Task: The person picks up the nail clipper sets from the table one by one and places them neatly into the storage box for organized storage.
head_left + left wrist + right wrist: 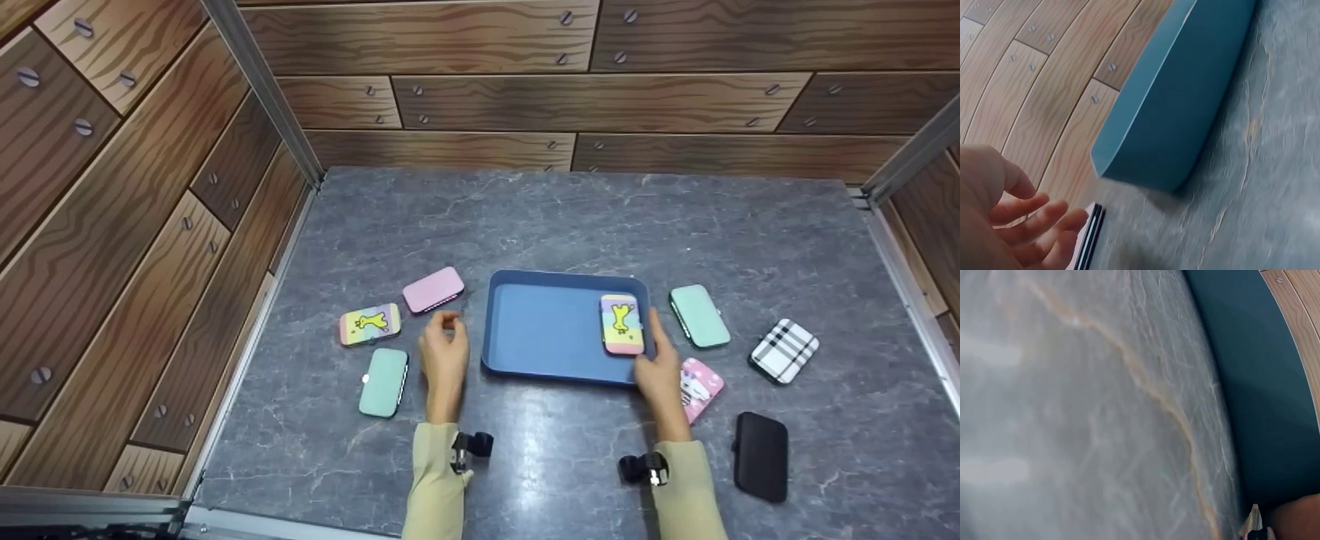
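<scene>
A blue tray (540, 330) lies on the grey marbled table. Inside it, along its right end, is a small case with a yellow animal figure (622, 324). My right hand (660, 375) straddles the tray's right end, thumb over the near corner and index finger straight along the outside of the wall. Only a bit of that hand (1297, 517) shows in the right wrist view, beside the tray wall (1264, 399). Left of the tray, my left hand (446, 352) hovers with loosely bent fingers and nothing in them. A pink case (433, 290) lies just beyond its fingertips.
To the left lie another yellow-figure case (370, 325) and a mint case (384, 382). On the right are a second mint case (700, 316), a plaid case (784, 352), a black case (761, 456) and a pink patterned case (701, 386), partly behind my right hand. Wood-patterned walls (480, 101) stand around.
</scene>
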`<state>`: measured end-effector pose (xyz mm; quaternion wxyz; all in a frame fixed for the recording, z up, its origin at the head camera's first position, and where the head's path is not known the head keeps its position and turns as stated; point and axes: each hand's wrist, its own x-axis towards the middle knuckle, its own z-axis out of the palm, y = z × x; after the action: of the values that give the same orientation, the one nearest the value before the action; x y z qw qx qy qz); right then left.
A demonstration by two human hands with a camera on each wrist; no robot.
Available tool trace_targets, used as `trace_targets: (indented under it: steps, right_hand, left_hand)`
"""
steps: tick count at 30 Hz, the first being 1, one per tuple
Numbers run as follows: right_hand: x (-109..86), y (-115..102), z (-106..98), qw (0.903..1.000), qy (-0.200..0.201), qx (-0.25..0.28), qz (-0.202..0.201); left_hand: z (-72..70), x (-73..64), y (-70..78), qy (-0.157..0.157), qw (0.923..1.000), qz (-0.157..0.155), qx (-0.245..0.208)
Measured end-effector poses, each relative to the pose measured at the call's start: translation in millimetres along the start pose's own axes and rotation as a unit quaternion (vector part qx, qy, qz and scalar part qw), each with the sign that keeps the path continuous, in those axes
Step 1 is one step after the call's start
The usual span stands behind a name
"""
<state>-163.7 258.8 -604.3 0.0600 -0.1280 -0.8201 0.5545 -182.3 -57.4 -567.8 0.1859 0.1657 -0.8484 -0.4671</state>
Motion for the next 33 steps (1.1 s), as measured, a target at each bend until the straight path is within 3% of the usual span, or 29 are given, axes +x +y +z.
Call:
trace_targets:
  steps: [9,16,27,33]
  right_hand:
    - [0.4,0,-1,1.0000,0.001,0.002,-0.005]
    - [-0.9,-1,-1,1.0000,-0.003,0.006,-0.004]
    - [-0.4,-1,-1,0.9998,0.011,0.007,-0.015]
    - [0.4,-1,-1,0.9999,0.008,-0.004,-0.006]
  left_hand:
    - [-7.8,1.9,-12.4,0.056,0.9955,0.036,0.068]
    - [-11.7,-0.7,-21.2,0.076,0.9912,0.050,0.096]
    - [-23.2,3.7,-33.4,0.097,0.9869,0.023,0.127]
    - [-33.6,4.8,-41.4,0.113,0.9774,0.019,0.177]
